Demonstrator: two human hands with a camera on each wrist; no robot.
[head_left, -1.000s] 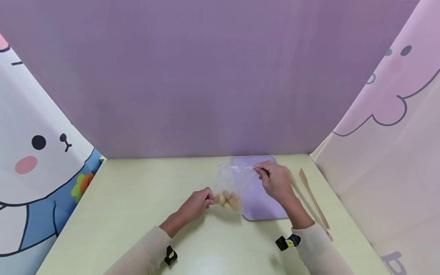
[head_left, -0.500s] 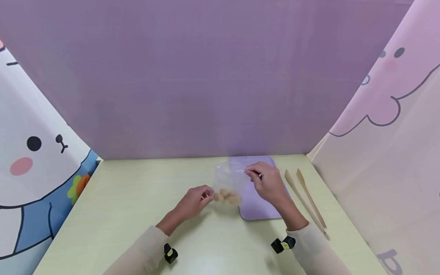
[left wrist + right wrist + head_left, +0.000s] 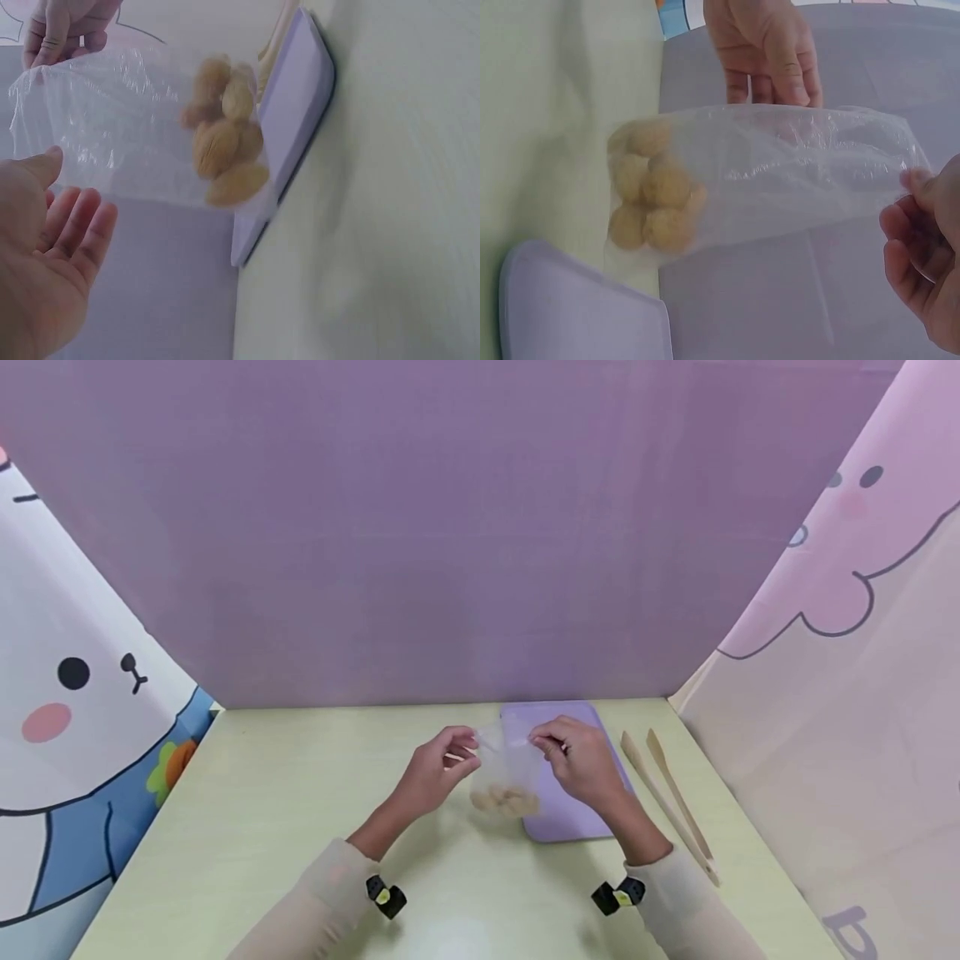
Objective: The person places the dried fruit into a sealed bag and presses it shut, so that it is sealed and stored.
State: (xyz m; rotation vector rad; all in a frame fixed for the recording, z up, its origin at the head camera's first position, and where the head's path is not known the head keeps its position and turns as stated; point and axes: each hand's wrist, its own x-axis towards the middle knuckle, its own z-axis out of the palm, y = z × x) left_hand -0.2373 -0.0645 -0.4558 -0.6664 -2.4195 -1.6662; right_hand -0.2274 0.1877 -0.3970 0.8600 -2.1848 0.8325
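A clear plastic bag hangs upright above the table, with several tan, roundish lumps gathered at its bottom; their kind is unclear. My right hand pinches the bag's upper right edge between thumb and fingers. At the opposite upper side is my left hand, its thumb and fingers spread apart with a gap between them. In the left wrist view its fingers are loosely extended beside the film. Whether a fingertip touches the bag there I cannot tell.
Behind and right of the bag, a light purple board lies on the pale table. Wooden tongs lie to the right of the board. A purple panel rises at the table's back, with printed curtains at both sides.
My left hand has let go of the bag's lower left corner and moved up toward its top edge. The right hand has shifted slightly left, still pinching the bag.
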